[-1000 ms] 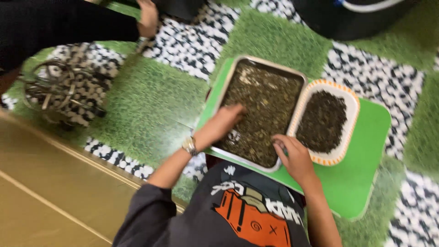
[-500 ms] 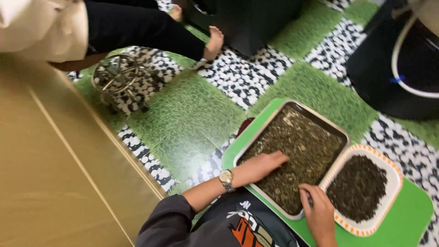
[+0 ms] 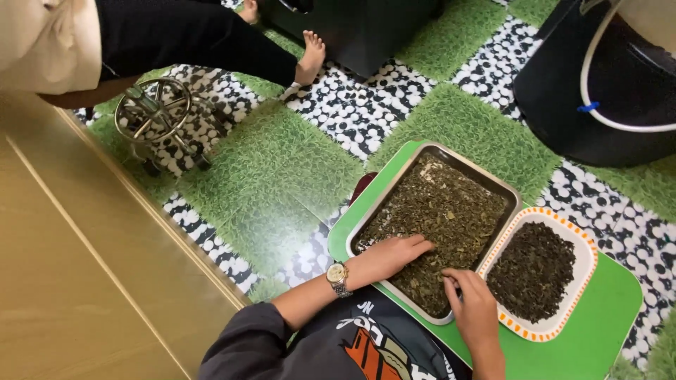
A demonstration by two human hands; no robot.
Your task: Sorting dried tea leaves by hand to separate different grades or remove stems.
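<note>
On green board [image 3: 598, 331], in metal tray [image 3: 394, 200] of dried leaves [image 3: 451, 211]: our left hand [image 3: 391, 255] flat, open, holding nothing; right hand [image 3: 473, 306] fingers curled, pinching leaves beside white dish [image 3: 586, 271].

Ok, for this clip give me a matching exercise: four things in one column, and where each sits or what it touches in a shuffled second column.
Things:
1. left hand
2. right hand
3. white tray with orange edge
4. metal wheel frame

Places:
A. on the mat near a seated person
B. flat on leaves in the metal tray
C. right of the metal tray
D. fingertips at the metal tray's near corner

Pairs: 1-B, 2-D, 3-C, 4-A
</note>
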